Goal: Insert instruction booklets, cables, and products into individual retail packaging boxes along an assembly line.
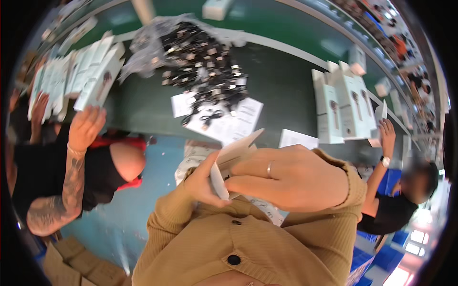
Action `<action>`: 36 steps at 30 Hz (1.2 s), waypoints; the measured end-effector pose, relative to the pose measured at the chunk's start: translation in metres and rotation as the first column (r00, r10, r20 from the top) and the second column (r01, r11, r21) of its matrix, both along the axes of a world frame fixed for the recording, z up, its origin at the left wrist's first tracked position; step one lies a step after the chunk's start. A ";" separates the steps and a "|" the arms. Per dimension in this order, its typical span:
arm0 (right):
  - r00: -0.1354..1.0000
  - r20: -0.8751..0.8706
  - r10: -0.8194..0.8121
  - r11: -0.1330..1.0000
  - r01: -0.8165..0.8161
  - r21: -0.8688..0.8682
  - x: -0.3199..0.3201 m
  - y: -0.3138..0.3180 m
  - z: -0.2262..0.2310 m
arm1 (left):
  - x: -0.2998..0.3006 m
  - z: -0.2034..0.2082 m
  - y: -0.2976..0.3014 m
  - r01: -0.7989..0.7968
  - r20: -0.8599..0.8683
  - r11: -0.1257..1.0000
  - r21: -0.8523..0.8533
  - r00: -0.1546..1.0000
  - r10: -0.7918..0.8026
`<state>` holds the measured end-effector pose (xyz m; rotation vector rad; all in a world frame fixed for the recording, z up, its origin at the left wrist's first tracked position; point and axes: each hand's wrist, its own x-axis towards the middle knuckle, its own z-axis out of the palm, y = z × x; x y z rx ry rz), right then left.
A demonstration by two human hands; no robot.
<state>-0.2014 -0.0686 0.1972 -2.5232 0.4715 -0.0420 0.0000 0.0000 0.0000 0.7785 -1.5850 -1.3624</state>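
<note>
My left hand (202,183) is closed on an open white box (238,147), held up before my chest at the near side of the worktop (281,71). My right hand (298,178) has its fingers at the box's opening; I cannot tell whether they grip anything. Beyond, black cables (205,59) lie heaped, partly over white sheets (247,114). Finished-looking cartons (329,112) stand rightward.
</note>
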 end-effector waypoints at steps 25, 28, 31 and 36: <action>0.340 0.434 -0.835 -0.025 0.762 -0.647 -0.158 -0.023 -0.075 | 0.001 0.049 -0.064 -0.551 -0.091 0.834 0.025 0.830 0.551; 0.550 0.476 -0.686 0.184 0.765 -0.618 -0.138 -0.010 -0.073 | 0.089 0.050 -0.099 -0.852 -0.070 0.484 -0.199 0.505 0.860; 0.697 0.324 -0.639 0.482 0.692 -0.538 -0.110 0.019 -0.096 | 0.246 0.063 -0.127 -0.295 0.255 0.195 -0.935 -0.181 0.950; 0.710 0.042 -0.703 0.573 0.600 -0.558 -0.109 0.019 -0.155 | 0.326 0.031 -0.167 -0.495 0.725 0.549 -0.673 -0.589 0.358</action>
